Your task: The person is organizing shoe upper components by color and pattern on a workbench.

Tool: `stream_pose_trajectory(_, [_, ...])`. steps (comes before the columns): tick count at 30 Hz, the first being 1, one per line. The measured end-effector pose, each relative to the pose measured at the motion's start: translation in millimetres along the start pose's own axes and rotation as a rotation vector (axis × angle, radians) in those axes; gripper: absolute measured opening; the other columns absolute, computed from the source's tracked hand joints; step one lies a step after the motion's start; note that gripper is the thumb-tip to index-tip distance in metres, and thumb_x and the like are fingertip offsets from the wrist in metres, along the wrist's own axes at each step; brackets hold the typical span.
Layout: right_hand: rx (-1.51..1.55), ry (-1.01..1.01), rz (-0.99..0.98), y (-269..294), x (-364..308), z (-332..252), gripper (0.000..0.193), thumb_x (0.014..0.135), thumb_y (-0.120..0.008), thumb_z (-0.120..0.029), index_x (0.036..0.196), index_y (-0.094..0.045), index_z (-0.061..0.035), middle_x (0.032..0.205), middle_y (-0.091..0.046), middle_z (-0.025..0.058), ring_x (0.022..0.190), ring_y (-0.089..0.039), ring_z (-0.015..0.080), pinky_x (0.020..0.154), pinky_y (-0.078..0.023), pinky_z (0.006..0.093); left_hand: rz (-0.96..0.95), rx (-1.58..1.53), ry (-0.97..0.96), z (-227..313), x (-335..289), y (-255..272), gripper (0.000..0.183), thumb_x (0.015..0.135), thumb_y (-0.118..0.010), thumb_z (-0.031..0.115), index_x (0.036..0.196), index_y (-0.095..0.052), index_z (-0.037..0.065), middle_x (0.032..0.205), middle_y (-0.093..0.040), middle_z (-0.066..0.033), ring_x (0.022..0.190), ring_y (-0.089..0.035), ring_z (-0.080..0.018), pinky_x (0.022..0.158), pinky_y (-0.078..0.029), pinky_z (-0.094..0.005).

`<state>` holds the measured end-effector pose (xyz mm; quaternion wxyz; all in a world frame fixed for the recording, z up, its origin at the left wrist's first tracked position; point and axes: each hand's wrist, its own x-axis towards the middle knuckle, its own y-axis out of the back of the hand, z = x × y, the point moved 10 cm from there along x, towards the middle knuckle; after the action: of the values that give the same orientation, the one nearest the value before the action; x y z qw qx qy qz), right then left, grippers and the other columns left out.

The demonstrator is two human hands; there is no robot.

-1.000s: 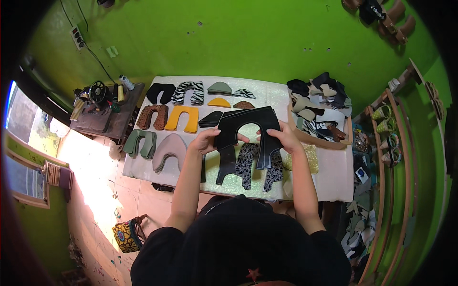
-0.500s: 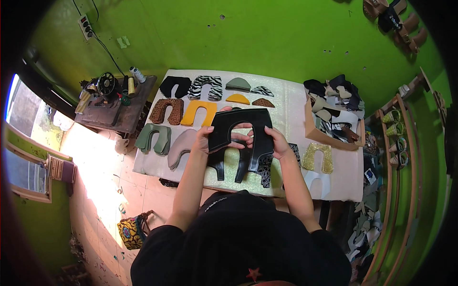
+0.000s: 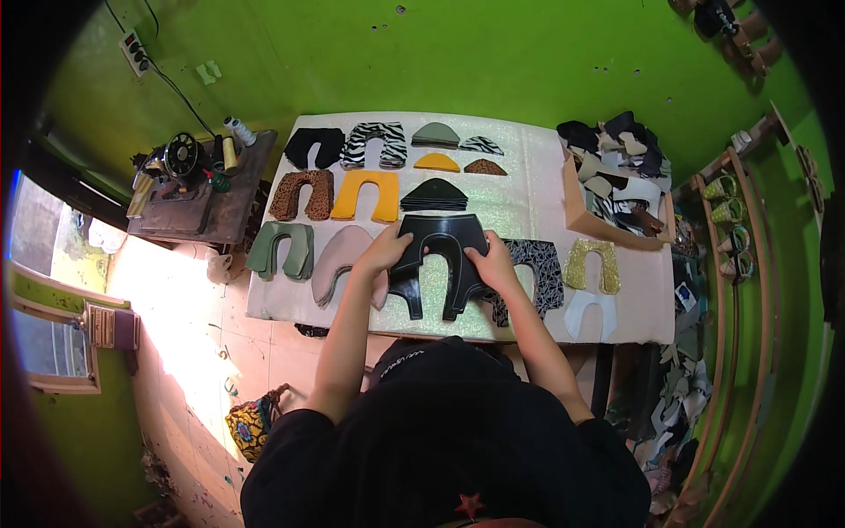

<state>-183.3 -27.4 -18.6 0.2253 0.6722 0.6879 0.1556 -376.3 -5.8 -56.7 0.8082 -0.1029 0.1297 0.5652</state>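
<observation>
Between my two hands I hold a glossy black U-shaped leather piece [image 3: 440, 227], its curved end away from me and its legs toward me. My left hand [image 3: 387, 247] grips its left side, thumb on top. On the right side, my right hand [image 3: 493, 266] grips it the same way. Underneath, more black leather [image 3: 407, 289] shows on the table, partly covered. Just beyond the piece lies a stack of black half-moon pieces [image 3: 434, 195]. A pink-beige stack [image 3: 339, 264] lies by my left hand, and black-and-grey patterned pieces [image 3: 546, 273] by my right.
Yellow [image 3: 365, 187], leopard, zebra, green and gold cut pieces lie in rows on the pale table [image 3: 528, 185]. A box of scraps [image 3: 616, 224] stands at the right. A sewing machine [image 3: 180, 167] is at the left, a wooden rack [image 3: 739, 264] at the far right.
Both hands have lowered the black piece from a tilted, raised hold to near the table and closer to me. The black half-moon stack, hidden before, now shows.
</observation>
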Motion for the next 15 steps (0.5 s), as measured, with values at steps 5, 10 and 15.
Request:
stream_pose_trajectory(5, [-0.116,0.033,0.157,-15,-6,29,0.033,0.078,-0.056,-0.011,0.107,-0.049,0.002,0.09,-0.059,0.0225,0.082,-0.057,0.0378,0.076,-0.044,0.0411,0.306,0.689,0.029,-11,-1,26,0.031,0.073,-0.052,0.006,0.104,-0.055,-0.003,0.092,-0.06,-0.0241,0.089,-0.058,-0.0356,0.079,-0.045,-0.0406])
stream_pose_trajectory(10, [-0.309,0.175,0.204,-25,-8,37,0.034,0.074,-0.054,-0.004,0.108,-0.05,-0.0008,0.091,-0.055,0.0209,0.083,-0.054,0.0361,0.075,-0.043,0.0419,0.375,0.925,0.007,-8,-3,23,0.028,0.073,-0.049,0.002,0.101,-0.054,-0.001,0.09,-0.058,-0.0266,0.089,-0.056,-0.0391,0.077,-0.046,-0.0429])
stream_pose_trajectory(15, [-0.367,0.158,0.211,-20,-17,23,0.03,0.073,-0.055,-0.001,0.103,-0.051,-0.0027,0.089,-0.055,0.0187,0.082,-0.055,0.0356,0.072,-0.045,0.0411,0.384,0.9,0.063,-14,-2,22,0.043,0.067,-0.063,0.001,0.108,-0.05,0.005,0.094,-0.059,-0.0228,0.091,-0.056,-0.0369,0.078,-0.045,-0.0415])
